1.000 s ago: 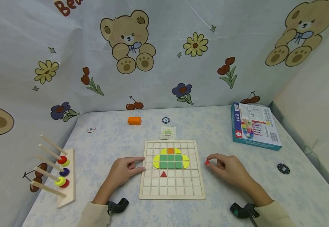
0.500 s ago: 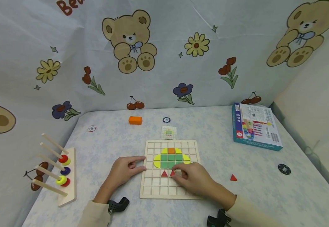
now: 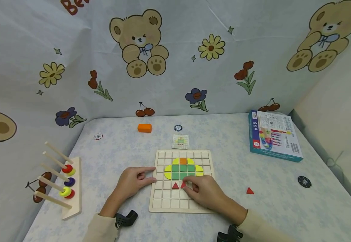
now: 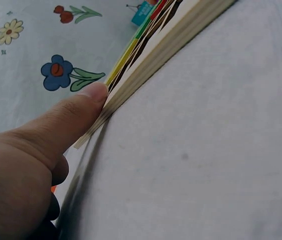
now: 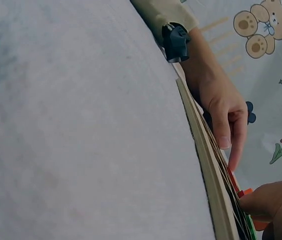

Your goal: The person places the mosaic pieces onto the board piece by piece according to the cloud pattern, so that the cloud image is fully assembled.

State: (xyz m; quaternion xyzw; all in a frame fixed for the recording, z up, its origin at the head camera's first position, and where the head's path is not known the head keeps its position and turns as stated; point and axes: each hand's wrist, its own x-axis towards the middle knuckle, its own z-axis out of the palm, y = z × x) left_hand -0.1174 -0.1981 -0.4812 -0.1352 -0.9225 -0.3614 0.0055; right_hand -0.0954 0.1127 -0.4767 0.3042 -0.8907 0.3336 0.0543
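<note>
A wooden grid board [image 3: 163, 204] lies in front of me in the head view. Green squares [image 3: 182, 170], yellow rounded pieces [image 3: 167, 171] and an orange square [image 3: 183, 161] form a shape on it. Below them sits a red triangle [image 3: 175, 186]. With thumb and index finger, my right hand [image 3: 207, 191] pinches a second red triangle [image 3: 182, 185] in the cell beside it, partly hidden by the fingertips. My left hand [image 3: 134, 178] touches the board's left edge with extended thumb and index finger; its thumb [image 4: 88, 102] shows against the edge in the left wrist view.
Another red triangle [image 3: 250, 191] lies right of the board. Behind it is a small pattern card [image 3: 180, 142]. A peg stand with rings [image 3: 76, 201] is at left, an orange block [image 3: 144, 128] at back, a box [image 3: 276, 134] and black chip [image 3: 304, 182] at right.
My right hand has carried the red triangle left from beside the board onto the grid, then shifted it slightly. The triangle lying at right has come into view. The left hand stays in place.
</note>
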